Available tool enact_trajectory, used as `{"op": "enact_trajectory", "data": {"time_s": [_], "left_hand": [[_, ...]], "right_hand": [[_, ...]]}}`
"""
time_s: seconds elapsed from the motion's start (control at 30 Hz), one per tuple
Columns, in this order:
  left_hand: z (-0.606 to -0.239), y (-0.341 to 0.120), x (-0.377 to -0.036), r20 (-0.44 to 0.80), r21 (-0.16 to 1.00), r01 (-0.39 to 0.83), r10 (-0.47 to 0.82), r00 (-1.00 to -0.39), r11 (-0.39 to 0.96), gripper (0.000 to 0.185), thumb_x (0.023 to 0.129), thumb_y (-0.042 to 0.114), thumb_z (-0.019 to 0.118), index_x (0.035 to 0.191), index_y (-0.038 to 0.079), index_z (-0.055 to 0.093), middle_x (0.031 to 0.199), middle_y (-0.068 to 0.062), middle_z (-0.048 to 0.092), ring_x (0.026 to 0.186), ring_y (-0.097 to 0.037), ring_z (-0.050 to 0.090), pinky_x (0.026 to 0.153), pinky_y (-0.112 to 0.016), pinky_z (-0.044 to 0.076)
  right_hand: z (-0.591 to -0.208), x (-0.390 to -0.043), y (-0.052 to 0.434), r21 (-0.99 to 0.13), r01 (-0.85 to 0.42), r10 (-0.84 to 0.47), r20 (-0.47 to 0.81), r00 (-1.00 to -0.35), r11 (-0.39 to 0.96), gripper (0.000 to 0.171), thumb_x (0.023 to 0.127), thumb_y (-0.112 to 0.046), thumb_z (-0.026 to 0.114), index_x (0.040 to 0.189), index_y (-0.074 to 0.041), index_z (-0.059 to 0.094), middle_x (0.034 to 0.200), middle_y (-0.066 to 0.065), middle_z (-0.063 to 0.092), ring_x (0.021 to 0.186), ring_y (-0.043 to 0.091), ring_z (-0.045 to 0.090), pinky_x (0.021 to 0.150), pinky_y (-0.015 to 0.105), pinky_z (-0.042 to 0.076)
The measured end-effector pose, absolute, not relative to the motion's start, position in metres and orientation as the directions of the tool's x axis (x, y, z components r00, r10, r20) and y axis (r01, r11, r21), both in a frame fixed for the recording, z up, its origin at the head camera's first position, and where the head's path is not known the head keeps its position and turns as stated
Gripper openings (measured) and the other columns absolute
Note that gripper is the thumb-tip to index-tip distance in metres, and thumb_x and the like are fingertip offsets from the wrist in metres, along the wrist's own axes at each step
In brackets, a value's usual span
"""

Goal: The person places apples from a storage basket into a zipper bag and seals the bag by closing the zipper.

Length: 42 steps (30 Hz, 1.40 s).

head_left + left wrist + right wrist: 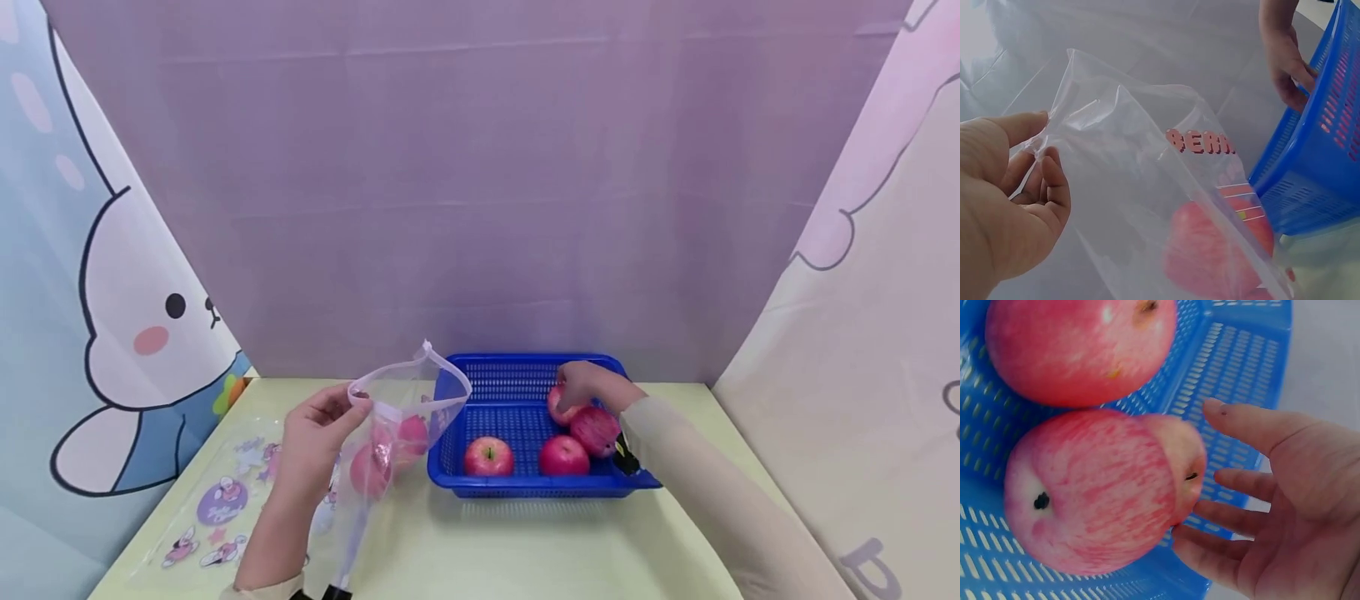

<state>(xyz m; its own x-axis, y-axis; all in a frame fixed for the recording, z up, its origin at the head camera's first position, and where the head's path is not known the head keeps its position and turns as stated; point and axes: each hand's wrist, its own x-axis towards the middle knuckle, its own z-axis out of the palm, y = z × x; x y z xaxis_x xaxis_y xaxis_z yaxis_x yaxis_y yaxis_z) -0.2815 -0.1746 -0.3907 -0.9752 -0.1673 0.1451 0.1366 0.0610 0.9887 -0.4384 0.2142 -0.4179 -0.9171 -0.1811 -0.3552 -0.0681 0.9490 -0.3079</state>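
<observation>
Purple backdrop panels enclose a pale green table (pixel 525 550) carrying a blue perforated basket (pixel 517 392) near its rear edge. Left hand (pixel 315 442) pinches the rim of a clear zip bag (pixel 397 417), held open just beside the basket's left wall, with pink apples inside. Right hand (pixel 592 387), fingers loosely spread, touches a red apple (pixel 558 404) at the basket's rear right; three more apples lie along the front wall.

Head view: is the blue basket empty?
No, the blue basket holds four apples, one at its front left.
</observation>
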Motion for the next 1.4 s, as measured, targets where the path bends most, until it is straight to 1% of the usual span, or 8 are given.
{"op": "enact_trajectory", "data": {"time_s": [0.23, 0.47, 0.73, 0.87, 1.0, 1.1, 1.27, 1.4], "left_hand": [[-0.401, -0.168, -0.275, 0.144, 0.990, 0.141, -0.157, -0.977, 0.032, 0.035, 0.089, 0.021, 0.073, 0.117, 0.002, 0.066, 0.099, -0.003, 0.067, 0.089, -0.019, 0.058, 0.079, -0.022, 0.053], [-0.407, -0.165, -0.269, 0.114, 0.991, 0.123, -0.168, -0.979, -0.047, 0.033, 0.086, 0.013, 0.076, 0.113, -0.004, 0.064, 0.095, -0.003, 0.068, 0.085, -0.016, 0.064, 0.080, -0.026, 0.054], [-0.404, -0.157, -0.278, 0.104, 0.986, 0.131, -0.231, -0.967, -0.106, 0.037, 0.083, 0.016, 0.079, 0.113, -0.002, 0.066, 0.098, -0.006, 0.066, 0.089, -0.018, 0.066, 0.082, -0.027, 0.054], [-0.405, -0.151, -0.285, 0.145, 0.958, 0.214, -0.323, -0.935, -0.191, 0.033, 0.082, 0.005, 0.078, 0.110, -0.007, 0.066, 0.091, -0.005, 0.067, 0.086, -0.015, 0.067, 0.081, -0.026, 0.054], [-0.407, -0.145, -0.287, 0.171, 0.926, 0.266, -0.331, -0.928, -0.268, 0.033, 0.080, -0.007, 0.075, 0.109, -0.014, 0.062, 0.086, -0.006, 0.066, 0.082, -0.014, 0.068, 0.080, -0.032, 0.055], [-0.408, -0.143, -0.285, 0.167, 0.940, 0.244, -0.300, -0.939, -0.238, 0.034, 0.081, -0.002, 0.076, 0.110, -0.012, 0.063, 0.087, -0.006, 0.065, 0.084, -0.016, 0.069, 0.078, -0.033, 0.056], [-0.408, -0.143, -0.282, 0.179, 0.966, 0.221, -0.271, -0.946, -0.134, 0.034, 0.082, 0.009, 0.079, 0.111, -0.005, 0.067, 0.091, -0.008, 0.062, 0.088, -0.021, 0.068, 0.077, -0.029, 0.056], [-0.409, -0.144, -0.281, 0.163, 0.976, 0.194, -0.252, -0.954, -0.101, 0.033, 0.083, 0.012, 0.079, 0.111, -0.001, 0.068, 0.094, -0.009, 0.062, 0.089, -0.021, 0.066, 0.078, -0.028, 0.055]], "right_hand": [[-0.441, -0.441, 0.220, -0.268, -0.036, -0.148, -0.410, -0.900, 0.963, 0.077, 0.070, -0.013, 0.087, 0.138, -0.013, 0.052, 0.136, 0.013, 0.052, 0.126, 0.034, 0.044, 0.100, 0.056, 0.039], [-0.448, -0.430, 0.214, -0.248, -0.207, -0.295, -0.403, -0.867, 0.946, 0.079, 0.065, -0.017, 0.088, 0.136, -0.009, 0.054, 0.130, 0.011, 0.056, 0.123, 0.031, 0.047, 0.102, 0.049, 0.039], [-0.445, -0.435, 0.214, -0.307, -0.114, -0.247, -0.440, -0.864, 0.945, 0.075, 0.064, -0.021, 0.088, 0.133, -0.018, 0.056, 0.126, 0.005, 0.055, 0.117, 0.029, 0.047, 0.099, 0.053, 0.040], [-0.440, -0.434, 0.215, -0.321, -0.147, -0.283, -0.434, -0.855, 0.936, 0.078, 0.066, -0.020, 0.086, 0.136, -0.016, 0.053, 0.130, 0.006, 0.054, 0.117, 0.029, 0.046, 0.100, 0.052, 0.040], [-0.431, -0.430, 0.213, -0.335, -0.219, -0.349, -0.398, -0.848, 0.916, 0.079, 0.068, -0.017, 0.084, 0.139, -0.010, 0.050, 0.136, 0.008, 0.051, 0.120, 0.028, 0.045, 0.100, 0.048, 0.041], [-0.422, -0.428, 0.209, -0.347, -0.271, -0.395, -0.361, -0.845, 0.898, 0.078, 0.068, -0.016, 0.084, 0.138, -0.008, 0.050, 0.134, 0.008, 0.052, 0.118, 0.027, 0.048, 0.097, 0.046, 0.043], [-0.408, -0.426, 0.201, -0.317, -0.342, -0.438, -0.314, -0.843, 0.885, 0.068, 0.068, -0.017, 0.083, 0.129, -0.012, 0.054, 0.115, 0.000, 0.057, 0.102, 0.021, 0.051, 0.086, 0.040, 0.048], [-0.402, -0.423, 0.196, -0.306, -0.362, -0.451, -0.301, -0.840, 0.880, 0.062, 0.069, -0.018, 0.084, 0.125, -0.015, 0.055, 0.108, -0.003, 0.057, 0.098, 0.020, 0.052, 0.083, 0.038, 0.049]]}}
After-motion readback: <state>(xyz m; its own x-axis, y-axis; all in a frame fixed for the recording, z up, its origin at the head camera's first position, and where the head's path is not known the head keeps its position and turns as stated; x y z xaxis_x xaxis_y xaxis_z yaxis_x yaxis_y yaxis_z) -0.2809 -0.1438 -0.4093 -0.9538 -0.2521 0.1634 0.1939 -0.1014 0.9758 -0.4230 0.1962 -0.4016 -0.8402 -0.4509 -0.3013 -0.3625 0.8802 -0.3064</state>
